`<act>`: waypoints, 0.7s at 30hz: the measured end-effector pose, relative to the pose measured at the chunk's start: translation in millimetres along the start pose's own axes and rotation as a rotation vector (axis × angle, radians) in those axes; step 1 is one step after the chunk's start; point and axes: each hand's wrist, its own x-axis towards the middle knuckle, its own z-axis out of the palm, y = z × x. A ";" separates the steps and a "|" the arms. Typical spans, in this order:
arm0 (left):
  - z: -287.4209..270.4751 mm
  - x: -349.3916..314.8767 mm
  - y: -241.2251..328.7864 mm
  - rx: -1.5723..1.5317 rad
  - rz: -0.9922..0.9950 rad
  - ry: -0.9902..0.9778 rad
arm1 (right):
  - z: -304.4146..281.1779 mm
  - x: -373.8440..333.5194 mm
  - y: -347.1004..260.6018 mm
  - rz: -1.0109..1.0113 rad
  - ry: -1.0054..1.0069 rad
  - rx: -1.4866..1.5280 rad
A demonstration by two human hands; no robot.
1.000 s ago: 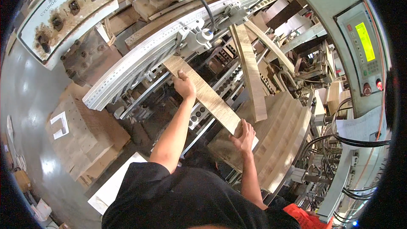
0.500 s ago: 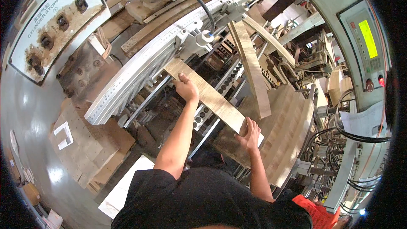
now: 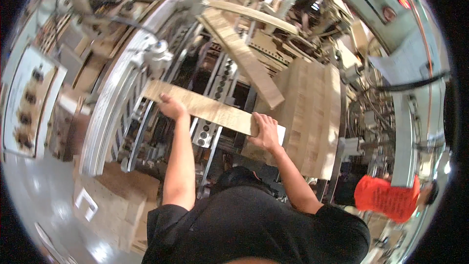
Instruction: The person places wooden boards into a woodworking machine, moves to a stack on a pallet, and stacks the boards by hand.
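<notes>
Across the machine bed lies a long, flat wooden board, its far-left end close to a pale metal rail. Near that end my left hand grips the board, thumb on top and fingers partly hidden at its edge. At the other end my right hand holds it with fingers curled over the face. A small white piece shows just beyond the right hand. Farther off, another wooden board slants away, one end resting by a stack of boards at the right.
A control panel with switches stands at the far left. Cables and a grey machine housing run down the right side. A person in an orange shirt is at the lower right. A wooden pallet-like block sits lower left.
My view has turned, so the machine and boards appear shifted and rotated. Both hands keep hold of the same board. The person in orange shows more fully at the right.
</notes>
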 end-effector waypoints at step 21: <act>-72.1 -6.7 -2.4 0.219 -0.193 -0.775 | 13.3 -6.2 20.2 -0.056 0.101 0.040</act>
